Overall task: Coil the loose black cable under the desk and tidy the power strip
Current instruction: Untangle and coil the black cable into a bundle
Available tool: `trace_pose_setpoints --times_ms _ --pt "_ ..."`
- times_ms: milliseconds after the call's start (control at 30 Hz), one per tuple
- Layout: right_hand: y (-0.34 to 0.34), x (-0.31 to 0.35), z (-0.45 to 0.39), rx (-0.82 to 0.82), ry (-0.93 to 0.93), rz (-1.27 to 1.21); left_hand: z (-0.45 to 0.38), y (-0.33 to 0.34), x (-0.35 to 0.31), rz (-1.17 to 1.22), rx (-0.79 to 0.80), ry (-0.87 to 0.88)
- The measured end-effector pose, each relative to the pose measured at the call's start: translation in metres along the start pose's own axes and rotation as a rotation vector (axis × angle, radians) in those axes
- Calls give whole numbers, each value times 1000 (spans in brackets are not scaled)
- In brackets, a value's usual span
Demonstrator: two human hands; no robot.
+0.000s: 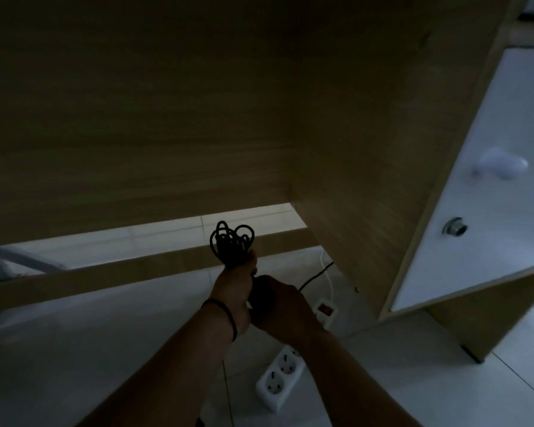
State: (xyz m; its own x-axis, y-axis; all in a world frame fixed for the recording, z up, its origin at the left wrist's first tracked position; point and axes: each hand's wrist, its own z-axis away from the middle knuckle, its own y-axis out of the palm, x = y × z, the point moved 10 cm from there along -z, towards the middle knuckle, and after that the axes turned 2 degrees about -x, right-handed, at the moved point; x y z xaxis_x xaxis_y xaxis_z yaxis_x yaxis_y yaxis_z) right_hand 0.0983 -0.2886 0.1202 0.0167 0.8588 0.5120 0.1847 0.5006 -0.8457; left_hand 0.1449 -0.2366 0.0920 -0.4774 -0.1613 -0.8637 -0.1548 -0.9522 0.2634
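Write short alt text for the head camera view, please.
Under a dim wooden desk, the left hand grips a coiled black cable while the right hand holds its lower part. A white power strip lies on the tiled floor below.

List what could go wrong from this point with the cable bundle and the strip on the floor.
1. The left hand grips the looped black cable only at its base; the free loops may spring apart.
2. A black lead runs from the hands to the floor; pulling might drag the white power strip.
3. Dim light under the desk hides what the right hand holds.

head view, looking down under desk [167, 134]
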Motion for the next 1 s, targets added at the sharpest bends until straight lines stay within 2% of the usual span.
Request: trace_pose_setpoints --times_ms 100,200,300,433,500,633,767,867,933,1000 --pt "8 -10 3 18 -3 -61 1 6 2 -172 21 2" --pt "15 -39 13 12 144 -169 6 23 10 -303 34 23" --pt "16 -52 19 -11 193 -283 5 43 12 -425 45 59" --pt "6 -64 21 20 195 -257 0 67 14 -555 13 68" --pt "-6 -68 22 -4 191 -257 -6 73 17 -560 7 60" --pt "0 -67 25 82 155 -198 -17 69 34 -569 30 -15" --pt "12 -84 33 73 318 -534 -29 69 52 -668 96 -31" --pt "39 -94 35 130 462 -676 -35 65 62 -697 148 -58" --pt "46 -99 35 108 493 -704 -35 60 69 -658 208 -89" --pt "47 -114 36 52 498 -676 -35 62 74 -477 333 -108"
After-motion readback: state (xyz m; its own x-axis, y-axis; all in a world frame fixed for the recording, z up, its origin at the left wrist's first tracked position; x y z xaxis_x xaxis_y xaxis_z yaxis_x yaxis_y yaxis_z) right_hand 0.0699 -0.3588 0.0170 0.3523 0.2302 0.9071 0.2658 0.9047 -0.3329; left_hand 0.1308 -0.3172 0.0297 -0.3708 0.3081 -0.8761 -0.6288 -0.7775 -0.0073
